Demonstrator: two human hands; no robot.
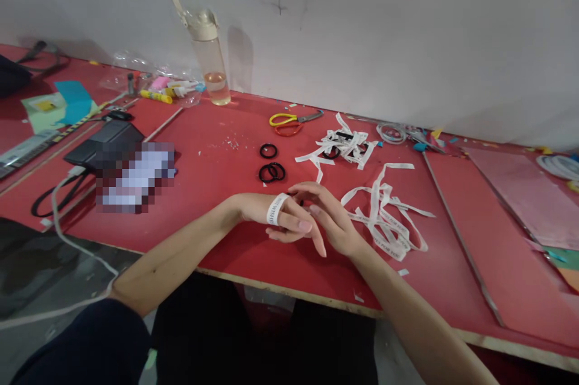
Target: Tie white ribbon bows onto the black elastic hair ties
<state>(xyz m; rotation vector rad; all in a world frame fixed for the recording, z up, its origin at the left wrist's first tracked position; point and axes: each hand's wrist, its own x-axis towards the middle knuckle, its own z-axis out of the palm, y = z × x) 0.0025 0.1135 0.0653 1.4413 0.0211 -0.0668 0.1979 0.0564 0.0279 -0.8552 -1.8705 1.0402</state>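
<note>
A white printed ribbon strip (275, 209) is looped around the fingers of my left hand (266, 216), which point right just above the red table (217, 149). My right hand (332, 222) lies across the left fingertips, its index finger and thumb pinched at the loop's upper end and its other fingers hanging loose. Three black rings (271, 171) lie just beyond the hands. A tangle of cut ribbon strips (384, 219) lies beside my right wrist, and a second pile (348, 145) sits farther back.
Yellow and red scissors (289, 121) lie behind the rings. A water bottle (210, 56) stands by the wall, with markers (158, 95) to its left. A blurred phone (133, 177), a black device (104, 137) and cables sit left. A thin metal rod (461, 240) and a pink sheet (520, 192) lie right.
</note>
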